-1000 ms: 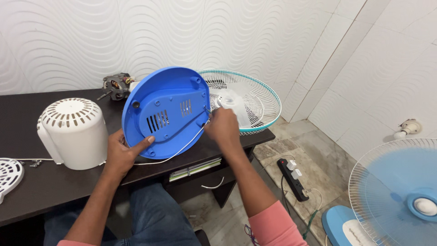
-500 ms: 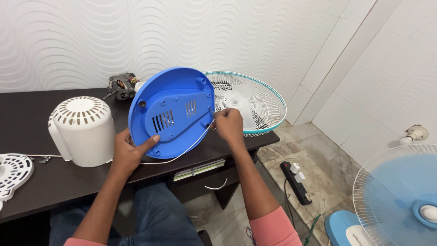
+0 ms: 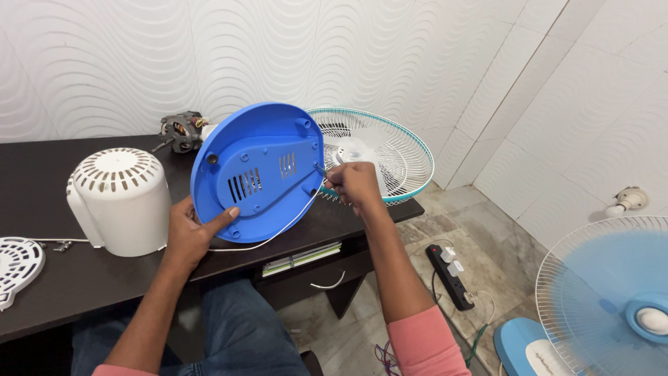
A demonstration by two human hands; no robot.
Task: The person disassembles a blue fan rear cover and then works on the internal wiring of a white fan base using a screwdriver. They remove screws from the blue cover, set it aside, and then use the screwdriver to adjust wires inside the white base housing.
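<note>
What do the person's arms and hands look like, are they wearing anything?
Both hands are bare: no gloves, and no rings or watch that I can see on the left hand or the right hand. The forearms are bare too. Pink sleeves are pushed up near the elbows; only a small bit of the left one shows at the bottom edge. Blue jeans cover the legs below.

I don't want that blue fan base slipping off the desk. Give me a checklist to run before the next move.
1. Left hand grips the lower edge of the blue base: ok.
2. Right hand is at the base's right edge, pinching a thin tool: ok.
3. Tool tip seated in a screw: cannot tell, too small.
4. White cord trails loose under the base: not ok.
5. White cover stands apart from the base: ok.
6. Fan grille sits close behind the right hand: not ok.
</note>
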